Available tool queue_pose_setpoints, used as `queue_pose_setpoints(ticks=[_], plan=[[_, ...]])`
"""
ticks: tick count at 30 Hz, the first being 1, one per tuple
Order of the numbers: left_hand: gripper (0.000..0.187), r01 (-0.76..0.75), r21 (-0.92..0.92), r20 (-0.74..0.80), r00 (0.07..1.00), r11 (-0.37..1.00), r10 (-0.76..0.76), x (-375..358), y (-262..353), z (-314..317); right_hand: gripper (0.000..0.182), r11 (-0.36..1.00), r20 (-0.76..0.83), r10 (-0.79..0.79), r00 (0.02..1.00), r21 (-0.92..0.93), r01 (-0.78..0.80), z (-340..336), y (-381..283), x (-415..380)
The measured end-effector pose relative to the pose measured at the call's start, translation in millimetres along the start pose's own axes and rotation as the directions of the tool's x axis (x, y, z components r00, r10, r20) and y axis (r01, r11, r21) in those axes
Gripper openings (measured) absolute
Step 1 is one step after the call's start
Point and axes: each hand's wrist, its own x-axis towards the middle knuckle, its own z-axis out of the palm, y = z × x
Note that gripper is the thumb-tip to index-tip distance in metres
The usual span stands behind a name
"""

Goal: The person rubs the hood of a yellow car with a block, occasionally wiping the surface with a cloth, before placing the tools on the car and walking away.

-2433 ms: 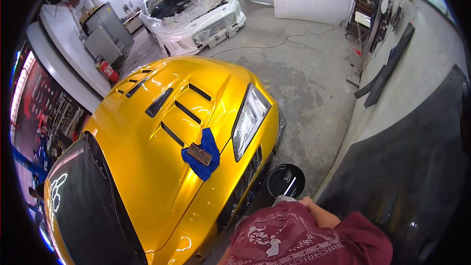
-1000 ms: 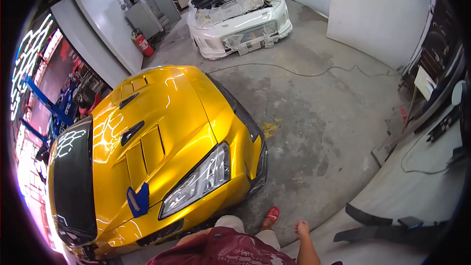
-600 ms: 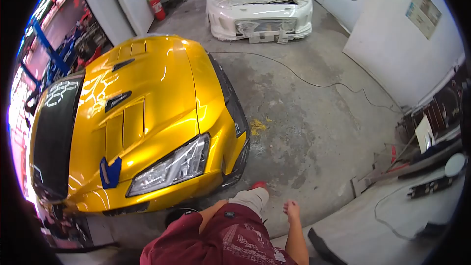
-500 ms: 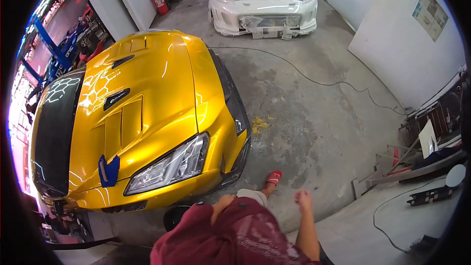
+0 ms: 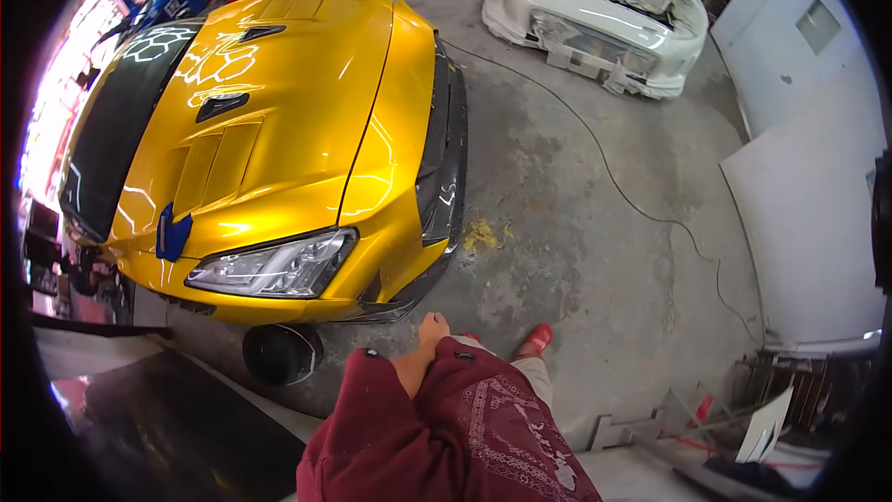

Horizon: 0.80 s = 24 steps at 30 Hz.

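My left hand [image 5: 433,327] is in front of my maroon shirt, its fingers loosely curled with nothing visible in them. It is apart from the yellow car [image 5: 307,139], close to the front bumper's near corner. A blue cloth [image 5: 173,234] lies on the car's bodywork beside the clear headlight [image 5: 279,266]. My right hand is out of view.
A black round object [image 5: 279,353] stands on the floor by the bumper. A white car [image 5: 604,14] partly covered with paper is at the back right. A dark cable [image 5: 609,163] crosses the concrete floor. Metal framing and panels [image 5: 767,428] stand at right.
My view has shifted: the yellow car sits higher and further left, the white car further right. My right hand, loosely closed before, has left view. The blue cloth stays on the car.
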Motion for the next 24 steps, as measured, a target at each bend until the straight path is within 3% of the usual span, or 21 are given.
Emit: queue_pose_setpoints(ticks=[6, 10, 12, 14, 15, 19, 23, 24], plan=[[0.042, 0.171, -0.067, -0.089, 0.98, 0.983, -0.177, -18.2, 81.8, 62.6, 0.023, 0.989, 0.126, -0.088, 0.988, -0.108, 0.102, -115.6, -36.0, 110.4], [0.042, 0.082, -0.034, -0.069, 0.994, 0.996, -0.085, -25.3, 142.9, 105.5, 0.02, 0.974, 0.179, -0.114, 0.977, -0.174, 0.146, -233.1, -78.5, 201.2], [0.043, 0.005, -0.055, -0.057, 0.998, 0.998, -0.008, -19.7, 170.6, 117.6, 0.019, 0.981, 0.168, -0.077, 0.983, -0.162, 0.104, -302.1, -117.7, 249.8], [0.043, 0.055, -0.159, -0.154, 0.985, 0.986, -0.08, -21.6, 198.6, 126.9, 0.017, 0.998, 0.099, 0.059, 0.993, -0.027, -0.057, -387.5, -179.9, 303.4], [0.044, 0.056, -0.205, -0.206, 0.973, 0.977, -0.099, -17.2, 211.8, 123.4, 0.017, 1.0, -0.023, 0.002, 1.0, -0.005, -0.002, -415.9, -226.7, 301.0], [0.043, 0.2, -0.22, -0.18, 0.954, 0.955, -0.241, 17.9, 225.4, 145.1, 0.021, 0.978, -0.088, -0.08, 0.993, 0.186, 0.096, -483.9, -336.2, 395.6], [0.042, 0.34, -0.303, -0.173, 0.899, 0.89, -0.402, 63.8, 251.9, 158.0, 0.018, 0.948, -0.124, -0.164, 0.979, 0.255, 0.191, -464.3, -421.9, 420.0], [0.041, 0.349, -0.323, -0.173, 0.892, 0.879, -0.418, 77.1, 265.4, 156.1, 0.015, 0.859, 0.046, -0.497, 0.866, -0.111, 0.499, -459.4, -413.4, 442.5]])
